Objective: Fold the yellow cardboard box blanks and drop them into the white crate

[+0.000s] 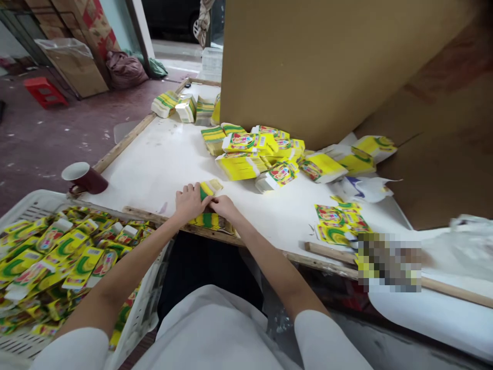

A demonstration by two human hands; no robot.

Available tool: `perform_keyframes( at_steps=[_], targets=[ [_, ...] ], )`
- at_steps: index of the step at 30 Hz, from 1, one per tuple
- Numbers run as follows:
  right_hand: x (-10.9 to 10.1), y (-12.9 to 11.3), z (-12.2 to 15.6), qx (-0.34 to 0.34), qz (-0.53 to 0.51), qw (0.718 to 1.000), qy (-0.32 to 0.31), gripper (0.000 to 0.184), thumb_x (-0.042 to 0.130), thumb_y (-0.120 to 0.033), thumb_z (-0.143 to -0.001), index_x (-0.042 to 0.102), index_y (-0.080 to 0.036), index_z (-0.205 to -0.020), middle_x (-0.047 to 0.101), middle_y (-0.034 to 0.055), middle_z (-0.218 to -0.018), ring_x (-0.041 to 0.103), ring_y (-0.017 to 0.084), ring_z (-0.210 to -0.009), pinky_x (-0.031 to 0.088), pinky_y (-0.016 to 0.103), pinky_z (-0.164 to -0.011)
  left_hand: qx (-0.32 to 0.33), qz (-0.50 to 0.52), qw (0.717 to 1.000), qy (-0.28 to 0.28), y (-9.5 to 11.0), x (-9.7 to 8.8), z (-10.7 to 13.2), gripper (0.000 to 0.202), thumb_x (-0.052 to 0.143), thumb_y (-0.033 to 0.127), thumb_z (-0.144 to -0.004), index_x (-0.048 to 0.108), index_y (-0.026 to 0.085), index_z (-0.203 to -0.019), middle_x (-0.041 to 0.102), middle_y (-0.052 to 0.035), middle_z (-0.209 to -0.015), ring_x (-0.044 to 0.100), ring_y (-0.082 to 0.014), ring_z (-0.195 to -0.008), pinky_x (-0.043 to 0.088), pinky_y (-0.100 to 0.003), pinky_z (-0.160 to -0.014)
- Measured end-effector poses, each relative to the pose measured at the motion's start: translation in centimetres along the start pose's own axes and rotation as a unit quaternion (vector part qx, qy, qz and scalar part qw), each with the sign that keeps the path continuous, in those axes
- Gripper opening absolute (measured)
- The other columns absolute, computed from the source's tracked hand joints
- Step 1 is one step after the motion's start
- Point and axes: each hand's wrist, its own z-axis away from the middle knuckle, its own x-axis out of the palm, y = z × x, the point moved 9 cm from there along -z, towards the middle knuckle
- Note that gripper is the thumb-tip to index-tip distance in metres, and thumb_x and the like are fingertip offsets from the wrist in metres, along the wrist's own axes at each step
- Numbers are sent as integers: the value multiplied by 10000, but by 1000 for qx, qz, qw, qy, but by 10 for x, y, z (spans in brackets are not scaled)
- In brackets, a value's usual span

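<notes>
My left hand (188, 201) and my right hand (224, 206) meet at the near edge of the white table (162, 154). Both are closed around a small yellow and green carton (210, 189) whose end sticks up between them. Under my hands lies a small stack of flat yellow and green cartons (208, 221) against the wooden edge strip. A white crate (31, 203) at my left holds several folded cartons (69, 252).
Piles of flat yellow cartons (254, 151) lie mid-table, more at the far end (185, 107) and some at the right (341, 221). A dark red mug (84, 177) stands at the table's left edge. Big brown cardboard sheets (327, 67) lean behind. A red stool (45, 91) is on the floor.
</notes>
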Motion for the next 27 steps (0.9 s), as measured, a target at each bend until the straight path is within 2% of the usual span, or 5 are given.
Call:
perform_keyframes(
  at_steps=[7, 13, 16, 21, 27],
  targets=[
    [-37, 6, 10, -37, 76, 996, 40, 309, 513, -116, -895, 761, -201, -1058, 784, 82, -1090, 690, 225, -1025, 463, 288, -843, -24, 6, 1000, -1, -2, -3, -2, 603, 346, 565, -1009, 495, 112, -1379, 626, -224, -1272, 586, -386, -1190, 444, -496, -945],
    [-38, 11, 27, -133, 75, 980, -131, 186, 686, -93, -749, 804, -187, -858, 765, -43, -758, 672, 151, -742, 469, 221, -697, -26, 6, 1000, -13, -2, -3, -4, 614, 362, 569, -996, 499, 101, -1369, 627, -229, -1258, 591, -396, -1187, 451, -504, -942],
    [-39, 11, 30, -158, 69, 970, -169, 180, 783, -176, -739, 822, -203, -912, 778, -56, -772, 686, 140, -724, 494, 213, -710, -21, -4, 1000, -4, -2, -4, -4, 619, 382, 569, -992, 500, 89, -1363, 627, -235, -1244, 595, -399, -1170, 453, -500, -933],
    [-49, 5, 12, -142, 98, 985, -26, 422, 535, -189, -983, 633, -205, -1393, 742, 79, -1193, 698, 149, -935, 506, 257, -861, -3, -17, 1000, 4, 0, -3, -2, 638, 363, 580, -995, 500, 78, -1364, 632, -248, -1223, 595, -402, -1139, 447, -492, -921],
    [-45, 3, 10, -140, 190, 970, 62, 371, 567, -195, -987, 679, -260, -1335, 674, 107, -1170, 636, 218, -1049, 492, 297, -871, -1, -14, 1000, 13, 0, -3, -1, 635, 331, 578, -1003, 503, 87, -1367, 630, -243, -1218, 594, -397, -1132, 445, -488, -913]
  ],
)
